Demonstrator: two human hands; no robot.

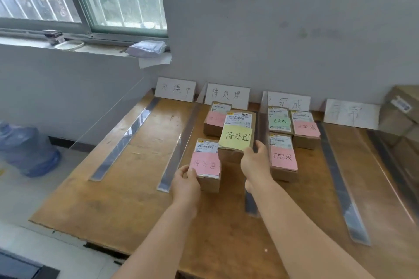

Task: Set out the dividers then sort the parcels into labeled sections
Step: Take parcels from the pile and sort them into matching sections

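Clear dividers (175, 154) stand in rows on the wooden table (127, 206), with white section labels (227, 95) against the wall. In the second section, my left hand (184, 179) grips the near left corner of a parcel with a pink note (207, 163). My right hand (255, 161) holds a parcel with a yellow note (237, 136), raised a little and tilted toward me. Behind them sits another pink-noted parcel (214, 121). The third section holds three parcels (283, 158), with pink and green notes.
A large cardboard box (399, 115) stands at the table's far right. A blue water jug (27, 149) lies on the floor to the left. A wrapped package (146, 48) rests on the windowsill. The leftmost and rightmost sections hold no parcels.
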